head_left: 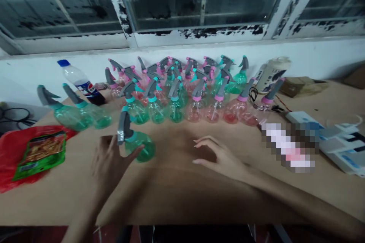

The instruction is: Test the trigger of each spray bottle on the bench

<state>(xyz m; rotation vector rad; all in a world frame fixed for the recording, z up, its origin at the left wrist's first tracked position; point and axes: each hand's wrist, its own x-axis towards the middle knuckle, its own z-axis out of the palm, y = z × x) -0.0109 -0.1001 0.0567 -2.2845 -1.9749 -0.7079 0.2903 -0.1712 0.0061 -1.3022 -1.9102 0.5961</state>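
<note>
In the head view a green-tinted spray bottle (144, 142) with a grey trigger head and turquoise collar stands apart at the front of the group, leaning slightly left. My left hand (110, 163) is at its left side, thumb stretched out across the bottle's lower body and the other fingers by the trigger head. Whether the thumb touches the bottle I cannot tell. To the right, over bare tabletop, my right hand (218, 157) is open, its thumb and curved fingers apart with nothing between them. Behind both hands runs a front row of green bottles (156, 110) and pink bottles (195, 111).
More spray bottles crowd toward the wall below the windows. At left are a cola bottle (82, 83), a red plastic bag (11, 144) and a green snack packet (42, 155). A white device (339, 144) sits at right, near a brown package (299, 85) on the wooden table (182, 201).
</note>
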